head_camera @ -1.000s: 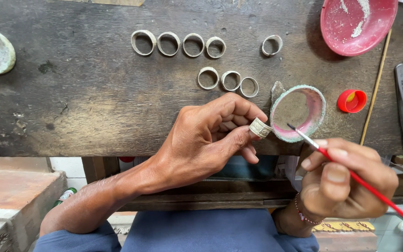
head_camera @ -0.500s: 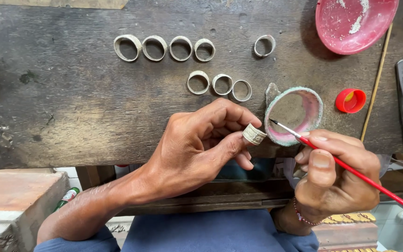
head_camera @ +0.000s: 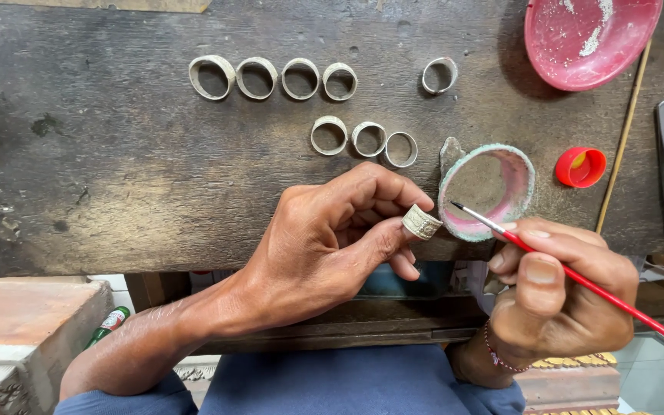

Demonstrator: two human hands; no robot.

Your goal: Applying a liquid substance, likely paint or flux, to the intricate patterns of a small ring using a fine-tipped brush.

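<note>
1. My left hand (head_camera: 332,246) pinches a small pale metal ring (head_camera: 421,223) between thumb and fingertips, held at the near edge of the dark wooden bench (head_camera: 117,177). The grip is as tight as it was half a second ago.
2. My right hand (head_camera: 562,300) is closed on a red-handled brush (head_camera: 578,278), gripped like a pen. Its fine tip points into the small pink-lined bowl (head_camera: 519,180) just beside the ring.
3. Since the earlier frame the brush tip has stayed near the bowl's near rim, close to the ring; I cannot tell whether it touches either.
4. Both hands sit a little lower in view than a second ago, and the bench things have slid up with them.
5. Seven rings lie in two rows on the bench, four rings (head_camera: 273,78) above and three rings (head_camera: 364,139) below, with a lone ring (head_camera: 439,75) off to the right, all unmoved relative to one another.
6. A red dish (head_camera: 585,38), a red cap (head_camera: 582,167) and a thin stick (head_camera: 624,138) lie to the right.
</note>
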